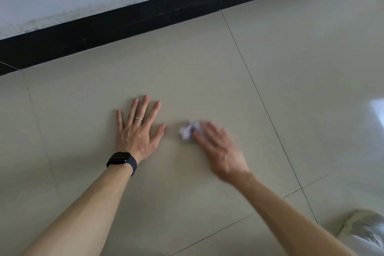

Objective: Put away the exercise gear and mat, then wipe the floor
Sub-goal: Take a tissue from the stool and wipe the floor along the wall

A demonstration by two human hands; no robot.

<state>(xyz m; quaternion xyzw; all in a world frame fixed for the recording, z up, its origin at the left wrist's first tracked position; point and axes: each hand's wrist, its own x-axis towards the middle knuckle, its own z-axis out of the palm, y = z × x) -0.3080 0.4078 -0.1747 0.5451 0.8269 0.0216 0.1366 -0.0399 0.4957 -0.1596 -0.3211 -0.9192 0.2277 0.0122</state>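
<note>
We record the left hand (138, 131) pressed flat on the tiled floor (187, 68) with fingers spread, holding nothing, a black watch (121, 161) on its wrist. The right hand (216, 147), blurred, rests its fingers on a crumpled white tissue (188, 131) lying on the floor just beside the left thumb. The black skirting (124, 21) runs along the floor's far edge.
</note>
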